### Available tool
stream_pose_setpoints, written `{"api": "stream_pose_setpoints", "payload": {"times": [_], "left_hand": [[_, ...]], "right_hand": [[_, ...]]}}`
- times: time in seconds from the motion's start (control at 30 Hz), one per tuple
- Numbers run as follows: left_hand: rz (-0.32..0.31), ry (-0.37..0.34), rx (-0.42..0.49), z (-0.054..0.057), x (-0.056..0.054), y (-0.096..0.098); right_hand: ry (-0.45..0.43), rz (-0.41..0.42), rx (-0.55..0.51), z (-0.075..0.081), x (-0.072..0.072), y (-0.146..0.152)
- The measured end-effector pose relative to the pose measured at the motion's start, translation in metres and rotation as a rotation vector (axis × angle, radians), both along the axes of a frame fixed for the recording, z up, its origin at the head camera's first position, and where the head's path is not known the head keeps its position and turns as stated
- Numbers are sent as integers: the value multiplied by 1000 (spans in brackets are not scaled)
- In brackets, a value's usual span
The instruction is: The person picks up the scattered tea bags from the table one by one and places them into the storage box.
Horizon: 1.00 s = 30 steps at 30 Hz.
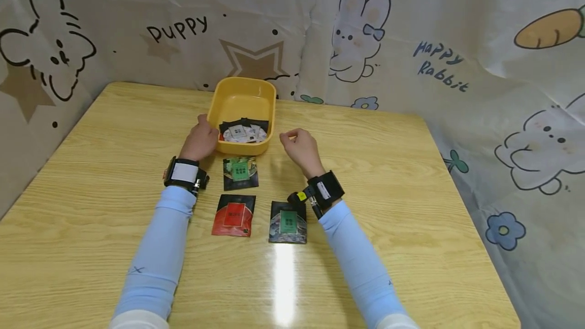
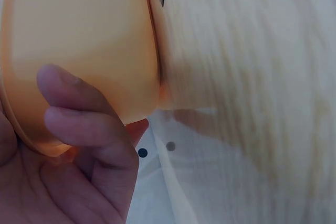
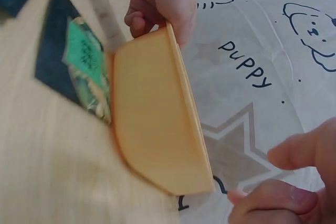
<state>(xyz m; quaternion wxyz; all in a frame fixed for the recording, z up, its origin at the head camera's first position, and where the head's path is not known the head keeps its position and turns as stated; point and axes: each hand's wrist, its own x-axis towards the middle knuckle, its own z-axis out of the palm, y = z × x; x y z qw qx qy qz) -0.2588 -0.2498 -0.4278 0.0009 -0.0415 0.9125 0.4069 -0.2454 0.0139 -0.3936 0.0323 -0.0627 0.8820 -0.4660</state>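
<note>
Your left hand (image 1: 199,138) grips yellow tray (image 1: 244,96) at left rim. Your right hand (image 1: 301,151) beside tray, fingers loosely curled, thumb apart. Tray near far edge of table (image 1: 388,176), mouth up, long axis pointing away from you; packets (image 1: 245,132) inside near end.

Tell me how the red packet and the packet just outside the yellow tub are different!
The red packet has a red label; the other packet has a green label. The red packet's black end faces the tub; the other packet's faces away. Both lie on the table.
</note>
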Motion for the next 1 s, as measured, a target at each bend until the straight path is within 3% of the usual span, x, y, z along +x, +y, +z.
{"api": "stream_pose_setpoints", "payload": {"times": [0.2, 0.47, 0.63, 0.8, 1.0], "left_hand": [[-9, 9, -3, 1, 1, 0], [-9, 14, 5, 3, 1, 1], [-13, 5, -2, 3, 1, 1], [-10, 0, 5, 3, 2, 1], [-6, -7, 6, 2, 2, 2]], "right_hand": [[-75, 110, 106, -10, 24, 27], [-169, 364, 333, -17, 57, 49], [-146, 500, 474, -19, 76, 53], [-76, 524, 576, -25, 90, 54], [6, 509, 650, -28, 94, 54]]}}
